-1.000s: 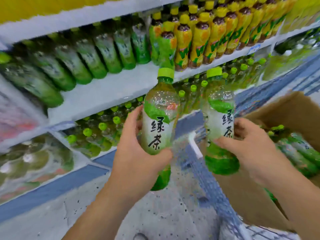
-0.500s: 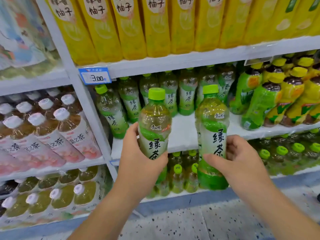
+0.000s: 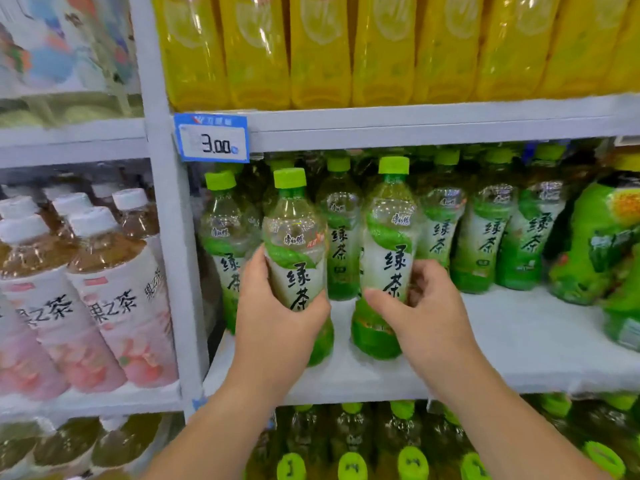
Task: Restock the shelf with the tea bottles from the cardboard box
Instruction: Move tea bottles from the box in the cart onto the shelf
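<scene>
My left hand (image 3: 277, 317) grips a green tea bottle (image 3: 294, 244) with a green cap, held upright over the front of the white shelf (image 3: 519, 351). My right hand (image 3: 426, 313) grips a second green tea bottle (image 3: 389, 244) beside it, its base low over the shelf board; whether it touches the board I cannot tell. Behind them stands a row of the same green tea bottles (image 3: 485, 233) at the back of the shelf. The cardboard box is out of view.
Yellow bottles (image 3: 381, 50) fill the shelf above, over a blue price tag (image 3: 212, 138). White-capped tea bottles (image 3: 114, 289) stand in the left bay behind a white upright (image 3: 169, 254). Bigger green bottles (image 3: 609, 244) crowd the right end. More green-capped bottles (image 3: 349, 445) sit below.
Both hands have carried their bottles up from beside the box and forward into the shelf bay. The view has closed in on the shelf and the box has left the frame.
</scene>
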{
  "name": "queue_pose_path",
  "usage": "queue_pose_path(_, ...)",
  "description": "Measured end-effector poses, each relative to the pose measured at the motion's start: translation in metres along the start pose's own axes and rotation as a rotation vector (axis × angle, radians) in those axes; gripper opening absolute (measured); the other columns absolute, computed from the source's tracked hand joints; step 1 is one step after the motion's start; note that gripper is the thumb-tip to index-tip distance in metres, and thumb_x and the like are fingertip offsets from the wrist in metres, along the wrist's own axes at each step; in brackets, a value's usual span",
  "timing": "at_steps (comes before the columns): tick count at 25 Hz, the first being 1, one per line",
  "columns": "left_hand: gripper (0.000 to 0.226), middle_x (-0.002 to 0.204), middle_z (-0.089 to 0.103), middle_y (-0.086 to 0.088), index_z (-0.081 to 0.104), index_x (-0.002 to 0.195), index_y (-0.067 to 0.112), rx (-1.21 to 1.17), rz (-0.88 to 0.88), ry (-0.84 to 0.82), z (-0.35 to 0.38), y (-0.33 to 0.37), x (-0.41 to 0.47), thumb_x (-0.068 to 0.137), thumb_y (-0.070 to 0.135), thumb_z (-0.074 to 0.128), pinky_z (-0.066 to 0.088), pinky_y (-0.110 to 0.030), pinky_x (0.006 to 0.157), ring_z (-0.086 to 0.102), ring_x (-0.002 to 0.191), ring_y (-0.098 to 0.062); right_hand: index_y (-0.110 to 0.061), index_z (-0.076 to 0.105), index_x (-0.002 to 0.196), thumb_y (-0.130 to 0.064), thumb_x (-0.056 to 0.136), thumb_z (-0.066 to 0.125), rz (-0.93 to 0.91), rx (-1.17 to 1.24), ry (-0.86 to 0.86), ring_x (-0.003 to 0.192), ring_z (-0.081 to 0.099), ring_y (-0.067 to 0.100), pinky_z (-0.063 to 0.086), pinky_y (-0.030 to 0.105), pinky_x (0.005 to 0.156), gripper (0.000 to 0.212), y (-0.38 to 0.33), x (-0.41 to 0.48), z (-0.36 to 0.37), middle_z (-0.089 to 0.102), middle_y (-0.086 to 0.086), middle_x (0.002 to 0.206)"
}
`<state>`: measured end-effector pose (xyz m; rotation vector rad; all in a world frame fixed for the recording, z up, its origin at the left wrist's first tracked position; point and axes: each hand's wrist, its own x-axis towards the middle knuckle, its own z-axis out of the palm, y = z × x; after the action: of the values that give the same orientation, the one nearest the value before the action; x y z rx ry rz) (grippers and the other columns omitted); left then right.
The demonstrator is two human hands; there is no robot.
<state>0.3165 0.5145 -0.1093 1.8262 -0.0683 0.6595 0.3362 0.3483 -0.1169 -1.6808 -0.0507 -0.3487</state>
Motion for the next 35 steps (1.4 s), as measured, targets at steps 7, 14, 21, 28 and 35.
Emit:
queue_pose_path(7,0.054,0.103,0.055,0.045,0.044,0.108,0.058,0.083,0.188,-0.022,0.007,-0.034,0.0,0.083,0.026,0.078,0.041,0.003,0.082,0.05,0.1,0.029,-0.037,0.055,0.105,-0.033,0.076,0.082,-0.278,-0.033,-0.055,0.086,0.067,-0.006,0.056,0.021,0.073,0.039,0.044,0.005,0.012,0.07,-0.026,0.096)
queue_pose_path(14,0.065,0.125,0.053,0.005,0.047,0.145,0.025,0.44,0.118,0.022,0.001,-0.059,-0.025,0.088,0.054,0.062,0.049,-0.031,0.098,0.05,0.114,-0.009,-0.036,0.057,0.126,-0.031,0.085,0.075,-0.25,0.039,-0.119,0.108,0.061,-0.004,0.05,0.023,0.088,0.045,0.05,0.002,0.005,0.067,-0.021,0.114)
queue_pose_path(21,0.051,0.108,0.067,0.003,0.066,0.121,0.019,0.559,0.015,0.156,0.005,-0.043,-0.033,0.088,0.058,0.061,0.05,-0.028,0.082,0.06,0.101,-0.016,-0.037,0.064,0.096,-0.026,0.083,0.078,-0.177,0.037,-0.093,0.092,0.066,-0.002,0.054,0.024,0.083,0.023,0.04,0.005,0.012,0.071,-0.014,0.101)
queue_pose_path(28,0.042,0.088,0.049,0.01,0.065,0.111,0.018,0.706,0.052,0.128,0.002,-0.028,-0.026,0.095,0.054,0.053,0.034,-0.018,0.069,0.042,0.079,-0.006,-0.031,0.071,0.11,-0.034,0.085,0.075,-0.126,0.059,-0.094,0.099,0.064,-0.002,0.052,0.019,0.083,0.026,0.042,0.013,0.023,0.07,-0.02,0.103)
queue_pose_path(35,0.041,0.088,0.062,0.006,0.059,0.098,0.018,0.811,0.033,0.087,0.0,-0.03,-0.017,0.094,0.058,0.051,0.043,-0.025,0.066,0.057,0.08,-0.014,-0.024,0.059,0.131,-0.022,0.087,0.075,-0.176,-0.053,-0.115,0.09,0.054,-0.008,0.042,0.011,0.078,0.047,0.049,0.019,0.026,0.057,-0.024,0.099)
